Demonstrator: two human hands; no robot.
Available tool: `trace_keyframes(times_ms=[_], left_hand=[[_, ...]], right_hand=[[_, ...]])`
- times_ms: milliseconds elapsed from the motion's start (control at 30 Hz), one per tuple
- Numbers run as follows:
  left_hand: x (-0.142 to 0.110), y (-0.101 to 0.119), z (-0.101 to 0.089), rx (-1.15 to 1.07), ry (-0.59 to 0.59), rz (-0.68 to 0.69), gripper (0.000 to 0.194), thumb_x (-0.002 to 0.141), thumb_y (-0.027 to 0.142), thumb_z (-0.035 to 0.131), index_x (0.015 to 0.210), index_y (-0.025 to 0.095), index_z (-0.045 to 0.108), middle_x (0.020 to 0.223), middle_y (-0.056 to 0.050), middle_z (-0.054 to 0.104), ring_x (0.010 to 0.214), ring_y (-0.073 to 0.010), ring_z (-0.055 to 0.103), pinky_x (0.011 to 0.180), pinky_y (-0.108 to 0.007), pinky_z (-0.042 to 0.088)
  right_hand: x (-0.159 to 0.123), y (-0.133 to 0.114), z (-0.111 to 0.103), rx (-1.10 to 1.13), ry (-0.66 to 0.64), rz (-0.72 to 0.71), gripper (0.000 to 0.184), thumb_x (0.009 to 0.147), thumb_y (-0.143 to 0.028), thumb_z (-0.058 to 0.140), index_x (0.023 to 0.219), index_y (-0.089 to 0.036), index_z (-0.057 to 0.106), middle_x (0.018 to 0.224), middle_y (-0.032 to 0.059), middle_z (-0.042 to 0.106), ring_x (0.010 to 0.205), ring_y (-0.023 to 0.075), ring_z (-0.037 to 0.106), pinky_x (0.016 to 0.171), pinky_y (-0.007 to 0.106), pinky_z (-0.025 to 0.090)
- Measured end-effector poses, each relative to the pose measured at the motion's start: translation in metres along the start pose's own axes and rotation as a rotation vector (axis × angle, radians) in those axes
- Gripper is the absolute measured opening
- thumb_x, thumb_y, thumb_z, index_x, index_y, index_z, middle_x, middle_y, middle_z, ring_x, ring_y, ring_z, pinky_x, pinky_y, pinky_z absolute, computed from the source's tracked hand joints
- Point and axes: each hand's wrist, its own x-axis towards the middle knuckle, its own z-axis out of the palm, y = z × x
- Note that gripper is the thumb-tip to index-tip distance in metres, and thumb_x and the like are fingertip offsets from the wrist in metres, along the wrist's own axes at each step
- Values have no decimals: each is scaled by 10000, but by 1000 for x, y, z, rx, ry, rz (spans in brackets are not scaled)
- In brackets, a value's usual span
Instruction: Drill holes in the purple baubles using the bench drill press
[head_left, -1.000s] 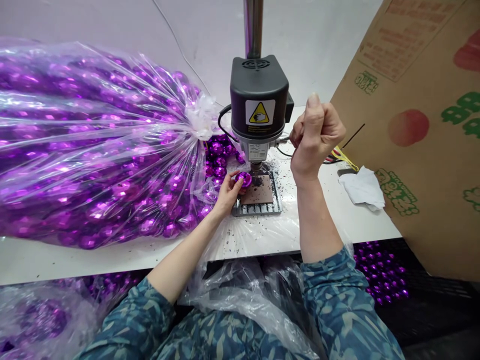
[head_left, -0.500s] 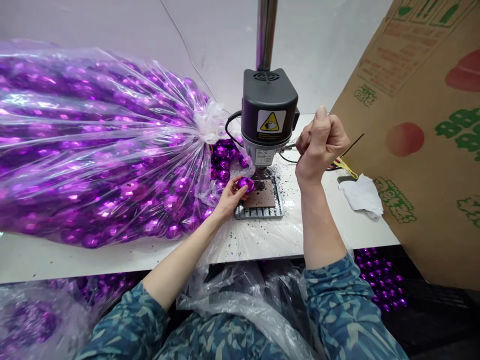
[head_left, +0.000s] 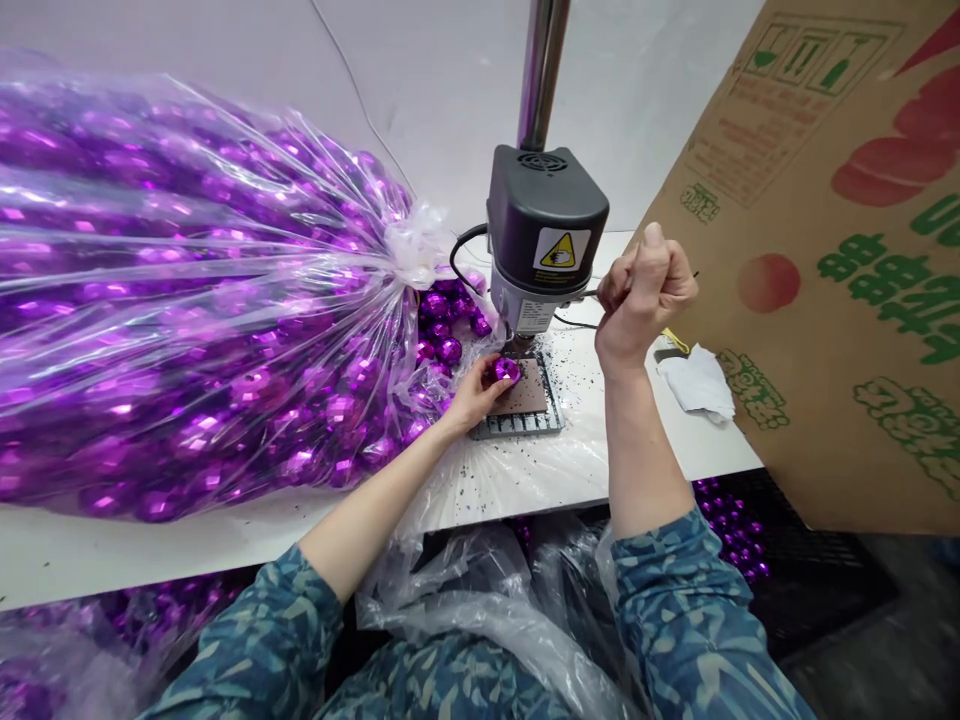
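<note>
A small bench drill press [head_left: 546, 232] stands on a white table [head_left: 225, 530]. My left hand [head_left: 471, 396] is closed on a shiny purple faceted ball [head_left: 505, 371], holding it on the drill's metal base plate [head_left: 529, 400] under the spindle. To the right of the black motor housing, my right hand [head_left: 642, 292] makes a fist around the thin feed lever. Dark shavings lie scattered around the base plate.
A big clear plastic bag [head_left: 187, 310] full of purple balls fills the table's left side, with several loose balls [head_left: 442, 325] at its tied mouth. A printed cardboard box [head_left: 840, 250] stands at the right, a crumpled white cloth [head_left: 697, 385] beside it. More purple balls [head_left: 727, 530] lie below the table.
My view has swung a little to the right and tilted. Both hands keep their grips; the left hand has edged the ball closer under the spindle.
</note>
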Motion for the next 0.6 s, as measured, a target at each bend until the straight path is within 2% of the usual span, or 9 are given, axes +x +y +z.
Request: trace_keyframes(times_ms=[167,267,433,600], left_hand=[[0,-6,7,118,38,120,546,746,250,876,1240,178,657,1199,-134,683,1191,-313,650,1075,-518,519],[-2,-6,12,231,56,144,562,706,228,897,1218,180,669,1204,-133,664,1186,-334,638,1046,-519,527],[-5,-6,19,271,62,137,554,743,219,867,1258,179,665,1236,-142,663,1202,-334,624,1060,-518,502],[-7,-12,23,249,81,158,574,773,280,859,1307,208,659,1249,-128,685,1205,-327,617,1069,-510,492]], right_hand=[[-1,-6,0,-67,-5,33,579,933,-578,531,605,-228,206,455,-92,217,367,33,184,362,237,182],[-1,-7,-1,-71,-5,28,565,924,-554,547,587,-231,229,443,-91,240,365,34,194,357,245,186],[0,-6,-2,-15,-8,39,563,890,-544,600,580,-240,242,426,-95,256,347,40,205,340,257,177],[1,-6,-2,3,-19,27,563,888,-532,623,590,-235,249,429,-87,273,354,44,219,359,271,197]])
